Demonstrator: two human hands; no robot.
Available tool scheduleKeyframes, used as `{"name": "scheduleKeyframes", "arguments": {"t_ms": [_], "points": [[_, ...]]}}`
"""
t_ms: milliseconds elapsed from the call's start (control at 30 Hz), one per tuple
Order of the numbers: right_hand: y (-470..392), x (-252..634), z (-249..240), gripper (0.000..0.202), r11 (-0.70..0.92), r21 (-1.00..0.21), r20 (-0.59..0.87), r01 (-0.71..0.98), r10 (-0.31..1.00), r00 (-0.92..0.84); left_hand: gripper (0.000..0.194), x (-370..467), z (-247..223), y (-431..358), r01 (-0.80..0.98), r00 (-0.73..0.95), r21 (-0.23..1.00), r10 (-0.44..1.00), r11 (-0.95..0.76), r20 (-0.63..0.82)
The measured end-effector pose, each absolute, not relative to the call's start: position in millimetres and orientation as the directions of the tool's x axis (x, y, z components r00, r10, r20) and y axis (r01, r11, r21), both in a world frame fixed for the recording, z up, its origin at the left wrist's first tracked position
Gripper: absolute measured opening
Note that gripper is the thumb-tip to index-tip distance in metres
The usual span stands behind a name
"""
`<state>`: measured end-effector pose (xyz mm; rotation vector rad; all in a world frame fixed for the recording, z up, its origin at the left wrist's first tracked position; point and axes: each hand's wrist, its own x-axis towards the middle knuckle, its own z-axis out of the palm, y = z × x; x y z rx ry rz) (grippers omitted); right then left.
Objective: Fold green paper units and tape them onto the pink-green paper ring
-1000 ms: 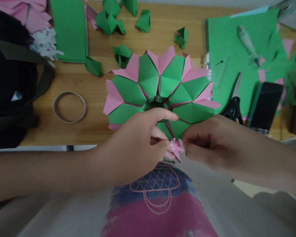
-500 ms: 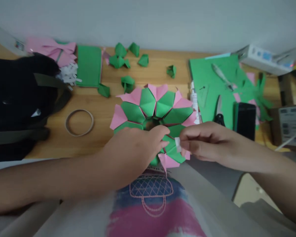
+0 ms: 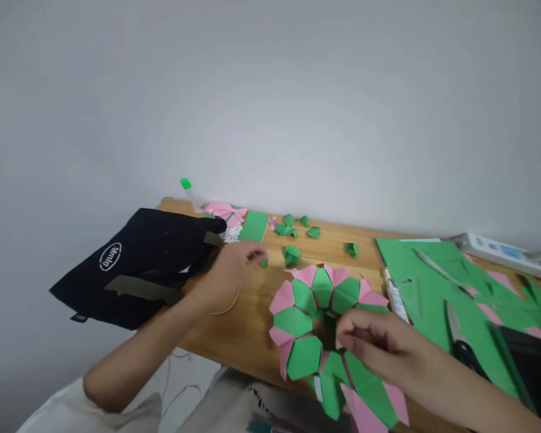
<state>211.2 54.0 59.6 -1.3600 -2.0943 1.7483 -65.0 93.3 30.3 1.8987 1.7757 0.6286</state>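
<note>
A ring of folded green and pink paper (image 3: 304, 355) lies at the table's front edge. On one green segment near me sits a small white strip (image 3: 318, 388). My right hand (image 3: 374, 340) is over the ring's right side, with thumb and fingertips pinched together by the centre hole; anything between them is hidden. My left hand (image 3: 234, 267) is out over the table, fingers bent with a gap between them. Just beside its fingertips is a folded green paper piece (image 3: 264, 263), and behind it lie white paper strips (image 3: 232, 233).
A black bag (image 3: 162, 252) covers the table's left side. Several green folded pieces (image 3: 292, 255) lie behind the ring. To the right are a glue tube (image 3: 395, 297), a green sheet (image 3: 415, 264), scissors (image 3: 462, 346), a craft knife (image 3: 442, 270) and a dark phone (image 3: 529, 367).
My left hand has left the ring and moved out to the left. The white strip from my right fingers now sits on the ring. The view has tilted up and turned left.
</note>
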Motion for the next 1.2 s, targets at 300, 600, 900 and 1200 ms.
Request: {"name": "scheduleKeyframes", "arguments": {"t_ms": [300, 600, 900, 1200], "points": [[27, 236, 57, 0.033, -0.103, -0.856, -0.384, 0.506, 0.783, -0.489, 0.034, -162, 5, 189, 0.945, -0.064, 0.314, 0.994, 0.088, -0.086], [-4, 260, 66, 0.038, 0.030, -0.852, -0.183, 0.523, 0.918, -0.351, 0.035, -170, 9, 194, 0.976, 0.039, 0.212, 0.996, -0.055, 0.078], [-60, 248, 42, 0.012, 0.368, -0.545, 0.223, 0.753, 0.930, -0.293, 0.046, -124, 27, 138, 0.980, 0.074, 0.160, 0.968, -0.115, 0.239], [-78, 204, -3, 0.021, 0.349, -0.282, 0.547, 0.894, 0.824, -0.149, 0.010, -1, 32, 0, 0.570, 0.616, 0.419, 0.705, -0.707, 0.352]]}}
